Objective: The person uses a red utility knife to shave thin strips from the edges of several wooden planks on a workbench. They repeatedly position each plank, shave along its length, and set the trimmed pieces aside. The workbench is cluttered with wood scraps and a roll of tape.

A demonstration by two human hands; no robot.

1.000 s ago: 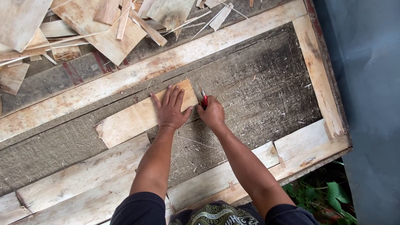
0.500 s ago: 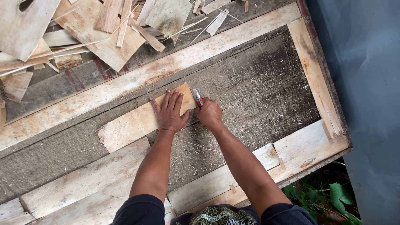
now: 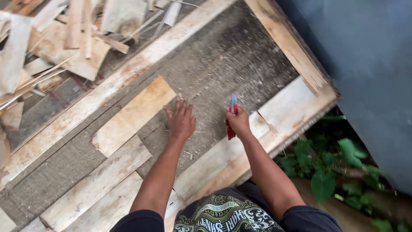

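Note:
A short pale wooden board (image 3: 133, 116) lies slanted on a dark, dusty panel (image 3: 223, 64) framed by pale wooden boards. My left hand (image 3: 181, 120) hovers with fingers spread just right of the board's near end, apart from it. My right hand (image 3: 238, 121) is closed around a red utility knife (image 3: 231, 117), its blade end pointing away from me, above the dark panel near the frame's lower board (image 3: 292, 103).
A heap of scrap wood pieces and thin strips (image 3: 64, 43) lies at the upper left beyond a long pale frame board (image 3: 111, 90). More planks (image 3: 94, 189) lie at the lower left. Green plants (image 3: 330, 172) and a grey wall (image 3: 369, 64) stand on the right.
My left hand has lifted off the short board and moved right of it. My right hand with the knife has drawn back from the board's end. The camera view has shifted left and closer.

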